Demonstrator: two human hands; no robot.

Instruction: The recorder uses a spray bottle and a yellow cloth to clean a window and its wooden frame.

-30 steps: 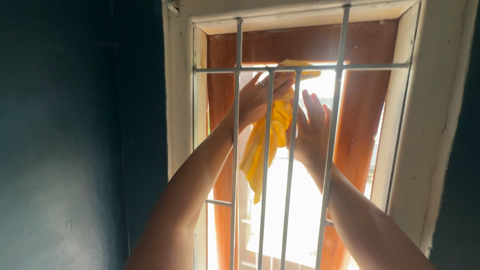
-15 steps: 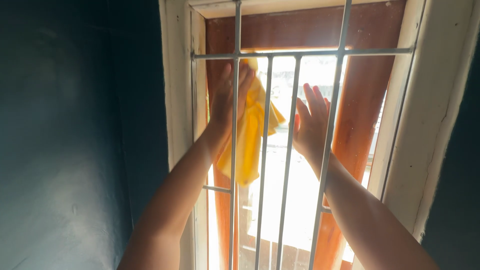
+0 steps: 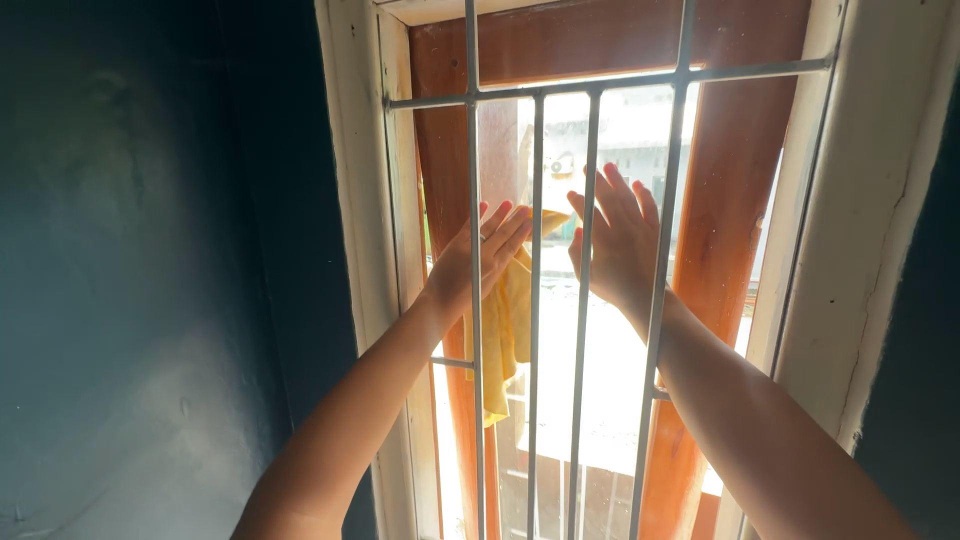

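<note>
No packages, labels, signs or screens showed anywhere around the barred window [image 3: 600, 300]; nothing of that kind stood beside it, below it or on the dark wall to its left.
</note>
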